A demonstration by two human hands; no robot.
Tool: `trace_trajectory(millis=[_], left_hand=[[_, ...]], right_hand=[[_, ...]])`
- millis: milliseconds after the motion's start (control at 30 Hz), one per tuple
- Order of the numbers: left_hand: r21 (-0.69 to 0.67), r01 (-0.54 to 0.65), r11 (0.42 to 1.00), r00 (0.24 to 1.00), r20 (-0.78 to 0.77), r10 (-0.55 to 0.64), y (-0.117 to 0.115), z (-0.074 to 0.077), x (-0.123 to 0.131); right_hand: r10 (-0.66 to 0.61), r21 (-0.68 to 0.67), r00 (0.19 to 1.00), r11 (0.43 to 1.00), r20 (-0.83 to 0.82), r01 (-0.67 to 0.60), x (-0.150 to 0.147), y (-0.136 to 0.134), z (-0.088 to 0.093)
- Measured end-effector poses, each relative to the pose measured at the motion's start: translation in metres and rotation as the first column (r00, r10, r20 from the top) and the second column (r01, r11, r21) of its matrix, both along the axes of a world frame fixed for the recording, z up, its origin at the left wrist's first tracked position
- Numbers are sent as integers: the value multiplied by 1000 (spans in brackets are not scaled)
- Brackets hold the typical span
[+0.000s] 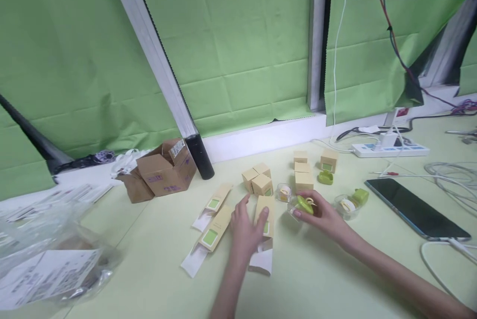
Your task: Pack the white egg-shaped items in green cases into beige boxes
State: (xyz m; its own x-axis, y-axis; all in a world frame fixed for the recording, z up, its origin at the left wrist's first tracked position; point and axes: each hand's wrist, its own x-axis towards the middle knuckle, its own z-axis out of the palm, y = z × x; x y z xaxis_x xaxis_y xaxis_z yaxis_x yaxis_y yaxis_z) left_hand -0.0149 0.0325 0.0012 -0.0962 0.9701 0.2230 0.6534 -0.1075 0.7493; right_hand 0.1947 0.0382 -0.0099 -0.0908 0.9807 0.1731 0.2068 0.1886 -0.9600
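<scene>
My right hand (319, 213) pinches a small clear plastic container with a green lid (305, 204) and a pale loop. My left hand (246, 227) lies over the left side of a flat tan carton (266, 205) with a green window and an open white end flap. Its thumb crosses the carton, and the index finger is stretched out apart from it. Left of this hand lie two more flat cartons (216, 227) (219, 195). Between the hands, farther back, stands a small clear container (283, 192) with pale contents.
Small tan boxes stand in a cluster (258, 178) and a row (303, 180). On the right are another clear container (347, 206), a green piece (325, 177), a phone (413, 207) and a power strip (408, 150). Cardboard box (167, 172), black cylinder (200, 156) and plastic bags (55, 264) occupy the left.
</scene>
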Motion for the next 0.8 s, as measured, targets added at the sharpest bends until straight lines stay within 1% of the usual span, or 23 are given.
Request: trace_trajectory(millis=[33, 100, 167, 200, 233, 267, 300, 333, 367, 400, 467, 567, 633, 700, 800], left_hand=[[-136, 22, 991, 999, 45, -16, 5, -1, -7], [-234, 74, 969, 996, 63, -61, 8, -4, -14], [-226, 196, 954, 977, 122, -172, 4, -3, -13], [-217, 291, 932, 947, 204, -248, 0, -1, -10], [-202, 394, 897, 893, 314, -321, -4, 2, -6], [-179, 494, 851, 816, 434, -382, -9, 5, -2], [-158, 578, 801, 730, 539, -421, -12, 8, 3], [-145, 640, 755, 657, 613, -439, -15, 10, 7], [-141, 684, 716, 607, 655, -451, -17, 11, 10], [-143, 717, 683, 576, 673, -464, -18, 10, 13], [-166, 753, 637, 557, 677, -482, -18, 7, 16], [-194, 765, 614, 545, 702, -458, -18, -2, 17], [-196, 760, 619, 532, 735, -420, -19, -7, 18], [-190, 729, 658, 537, 754, -378, -19, -9, 20], [-193, 650, 735, 584, 746, -321, -18, -9, 25]], right_hand=[[-19, -7, 1000, 1000, 5, 19, 1, 2, 0], [-44, -24, 999, 999, 6, 44, 0, 3, -1], [-61, -47, 998, 997, -28, 60, -3, 2, -4], [-69, -59, 996, 996, -58, 66, -5, 1, -6], [-82, -70, 992, 995, -91, 75, -7, 1, -8], [-96, -81, 988, 993, -122, 87, -8, 1, -10], [-114, -88, 982, 991, -149, 102, -9, 1, -10], [-128, -91, 977, 989, -169, 114, -10, 1, -10], [-135, -92, 974, 989, -181, 120, -10, 0, -9], [-131, -97, 971, 989, -201, 114, -10, -1, -7], [-98, -124, 960, 990, -262, 67, -10, -3, -1], [-3, -165, 950, 985, -311, -51, -7, -8, 6], [60, -143, 967, 985, -246, -97, -6, -9, 9], [105, -119, 980, 985, -167, -126, -5, -9, 11], [142, -148, 982, 976, -128, -160, -7, -11, 16]])
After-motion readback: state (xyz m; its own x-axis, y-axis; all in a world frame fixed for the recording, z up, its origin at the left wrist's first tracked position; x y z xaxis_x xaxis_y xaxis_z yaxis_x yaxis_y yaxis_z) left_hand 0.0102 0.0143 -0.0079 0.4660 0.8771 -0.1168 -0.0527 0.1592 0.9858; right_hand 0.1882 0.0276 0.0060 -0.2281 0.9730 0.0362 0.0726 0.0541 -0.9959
